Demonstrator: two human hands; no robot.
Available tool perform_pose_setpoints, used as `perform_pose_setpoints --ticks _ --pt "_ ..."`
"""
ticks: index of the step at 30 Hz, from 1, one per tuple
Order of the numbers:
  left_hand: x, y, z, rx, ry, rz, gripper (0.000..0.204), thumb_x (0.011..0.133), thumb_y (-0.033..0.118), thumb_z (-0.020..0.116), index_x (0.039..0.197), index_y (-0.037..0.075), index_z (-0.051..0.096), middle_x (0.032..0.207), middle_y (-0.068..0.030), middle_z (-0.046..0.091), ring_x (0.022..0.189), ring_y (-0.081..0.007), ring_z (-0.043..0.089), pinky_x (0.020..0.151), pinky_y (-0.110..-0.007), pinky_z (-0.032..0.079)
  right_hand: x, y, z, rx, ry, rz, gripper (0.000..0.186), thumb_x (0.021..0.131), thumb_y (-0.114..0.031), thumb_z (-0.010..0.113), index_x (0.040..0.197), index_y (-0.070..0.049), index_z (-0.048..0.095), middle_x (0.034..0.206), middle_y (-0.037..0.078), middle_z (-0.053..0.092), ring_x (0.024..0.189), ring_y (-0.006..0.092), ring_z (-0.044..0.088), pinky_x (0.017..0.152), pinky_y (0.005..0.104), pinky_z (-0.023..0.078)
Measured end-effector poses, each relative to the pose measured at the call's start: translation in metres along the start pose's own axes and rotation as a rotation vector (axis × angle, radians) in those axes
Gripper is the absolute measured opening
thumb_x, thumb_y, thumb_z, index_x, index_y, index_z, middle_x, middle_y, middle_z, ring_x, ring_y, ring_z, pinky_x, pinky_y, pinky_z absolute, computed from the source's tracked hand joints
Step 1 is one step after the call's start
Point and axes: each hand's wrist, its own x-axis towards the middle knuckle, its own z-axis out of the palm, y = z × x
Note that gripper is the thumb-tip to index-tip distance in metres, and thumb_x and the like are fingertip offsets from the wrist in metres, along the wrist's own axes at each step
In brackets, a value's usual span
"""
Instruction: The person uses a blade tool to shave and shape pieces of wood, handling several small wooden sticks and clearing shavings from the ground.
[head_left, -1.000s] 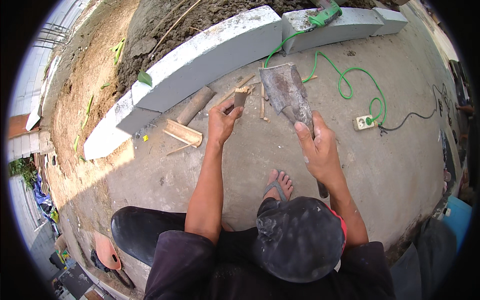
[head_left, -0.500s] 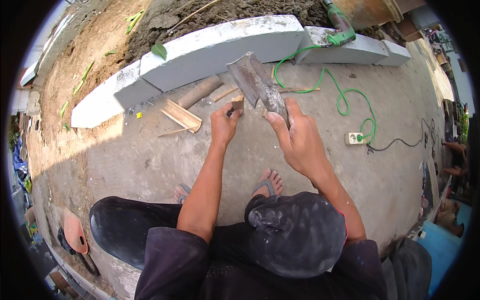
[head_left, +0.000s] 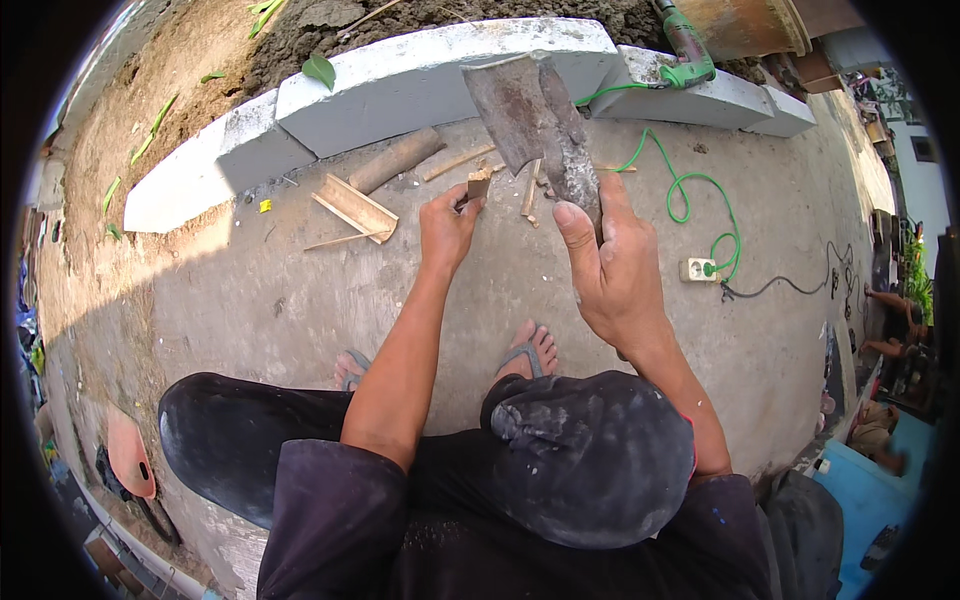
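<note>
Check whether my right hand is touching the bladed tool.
Touching: the head view shows the right hand closed around the bladed tool, no gap showing.

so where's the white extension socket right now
In the head view, the white extension socket lies on the concrete floor, right of the right hand, with the green cable plugged into it.

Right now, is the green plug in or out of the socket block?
In: the green plug sits against the socket block, green cable attached.
</note>
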Motion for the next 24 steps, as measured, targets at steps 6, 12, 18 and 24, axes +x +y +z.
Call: perform_pose_setpoints --ticks 6,12,18,24 --pt "0.002 0.001 0.003 -0.008 0.024 0.000 0.023 0.091 0.006 0.077 0.113 -0.001 0.078 0.096 -0.0144 0.081 0.085 -0.0152 0.075 0.081 -0.032 0.056 0.001 0.005 0.011 -0.033 0.017 0.003 0.051 0.107 -0.035 0.058 0.128 0.011 0.051 0.067 0.026 0.066 0.067 0.0490 0.068 0.060 0.0529 0.051" --pt "0.006 -0.011 -0.002 0.023 -0.008 0.015 0.039 0.091 0.012 0.080 0.128 0.003 0.072 0.112 -0.0156 0.079 0.103 -0.0225 0.076 0.091 -0.035 0.058 0.010 0.025 0.023 -0.249 -0.166 0.142 0.053 0.107 -0.037 0.055 0.121 0.015 0.052 0.071 0.030 0.067 0.072 0.0530 0.068 0.065 0.0597 0.053" --pt "0.028 -0.016 -0.058 -0.223 0.189 0.001 0.051 0.098 0.021 0.075 0.140 -0.003 0.061 0.136 -0.0197 0.068 0.125 -0.0276 0.066 0.105 -0.039 0.054 0.010 0.019 0.023 -0.257 -0.164 0.103 0.048 0.107 -0.035 0.054 0.117 0.013 0.054 0.071 0.031 0.067 0.073 0.0524 0.069 0.066 0.0595 0.054" --pt "0.085 0.204 -0.135 -0.053 0.433 0.645 0.051 0.107 0.041 0.062 0.138 -0.001 0.065 0.133 -0.0165 0.069 0.118 -0.0225 0.066 0.104 -0.036 0.050 0.014 0.018 0.022 -0.290 -0.184 0.120 0.051 0.107 -0.035 0.055 0.123 0.014 0.052 0.073 0.031 0.067 0.075 0.0527 0.069 0.069 0.0598 0.054"
